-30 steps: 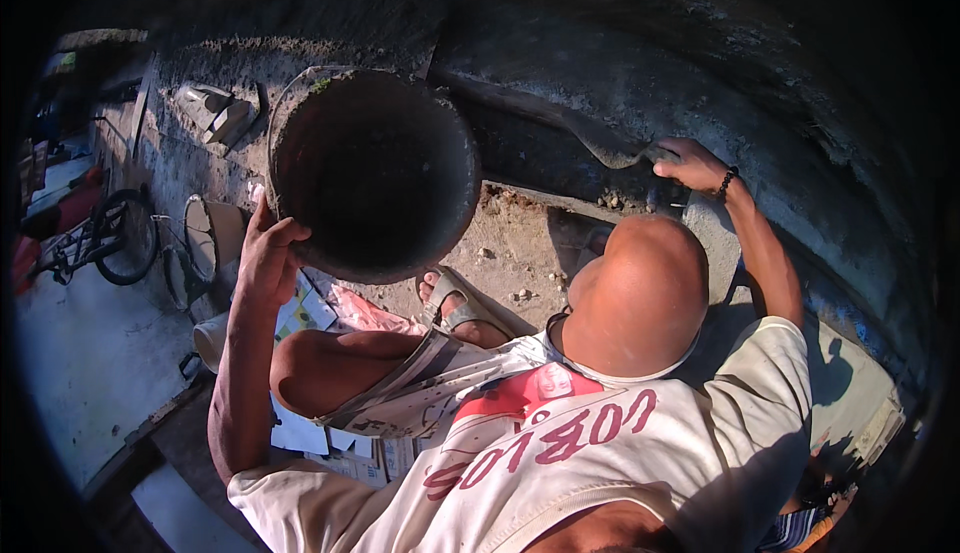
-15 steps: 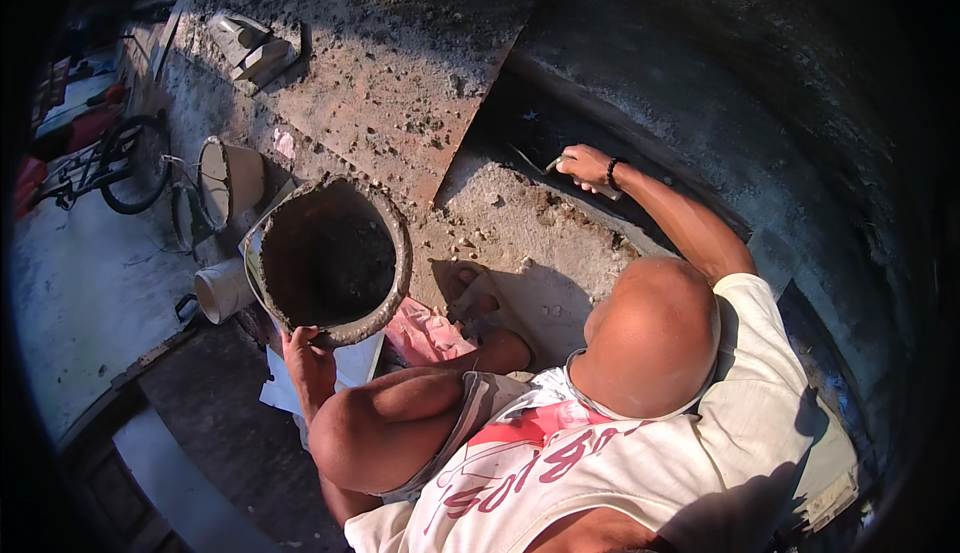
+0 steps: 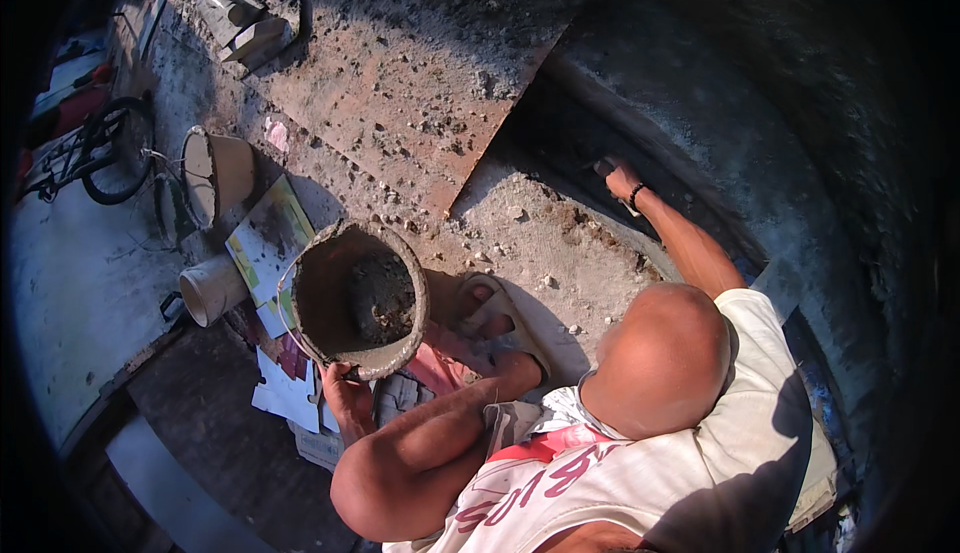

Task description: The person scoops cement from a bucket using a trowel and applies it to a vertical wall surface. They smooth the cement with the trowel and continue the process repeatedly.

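My left hand (image 3: 347, 399) grips the near rim of a mortar-crusted bucket (image 3: 415, 268), which is tipped so that its mouth faces up towards me. Grey, lumpy mortar (image 3: 383, 298) lies inside it. Over to the right, my right hand (image 3: 622, 181) is closed around the handle of a trowel, reaching into a dark, shaded trench (image 3: 560, 133) beside the wall. Shadow hides the trowel's blade, and little of its handle shows.
A thin board (image 3: 400, 83) strewn with crumbs of mortar lies ahead, with metal pieces (image 3: 245, 28) at its far left. Another bucket (image 3: 222, 173), a white pail (image 3: 212, 291) and a bicycle (image 3: 115, 153) stand left. Flattened cardboard (image 3: 268, 243) lies beside my bucket.
The bucket has shifted right and towards me in the view, and its mortar shows more. My right hand has moved right, and the trowel has become harder to see in the shadow.
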Available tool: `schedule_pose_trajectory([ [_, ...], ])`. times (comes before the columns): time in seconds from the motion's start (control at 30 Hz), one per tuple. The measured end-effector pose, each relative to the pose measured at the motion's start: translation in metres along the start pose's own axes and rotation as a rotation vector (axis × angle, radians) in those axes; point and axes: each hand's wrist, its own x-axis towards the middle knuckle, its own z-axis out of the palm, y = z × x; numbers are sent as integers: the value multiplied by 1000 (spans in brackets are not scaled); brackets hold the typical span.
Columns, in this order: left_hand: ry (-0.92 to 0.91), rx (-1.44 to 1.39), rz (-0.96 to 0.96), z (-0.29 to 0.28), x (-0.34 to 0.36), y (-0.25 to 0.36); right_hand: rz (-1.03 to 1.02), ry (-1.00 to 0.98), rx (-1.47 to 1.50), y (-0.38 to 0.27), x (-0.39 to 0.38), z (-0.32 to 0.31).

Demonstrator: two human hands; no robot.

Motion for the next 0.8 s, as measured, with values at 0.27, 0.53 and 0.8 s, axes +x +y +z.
schedule_pose_trajectory([
  [0.27, 44, 21, -40, -16, 14, -4, 7, -280, -153, -105, 9, -5],
  [0.53, -28, 53, -24, -45, 32, 0, -155, -269, -574, -82, 73, 30],
  [0.8, -7, 18, -22, -55, 29, -7, -172, 77, -225, -35, 18, 40],
])
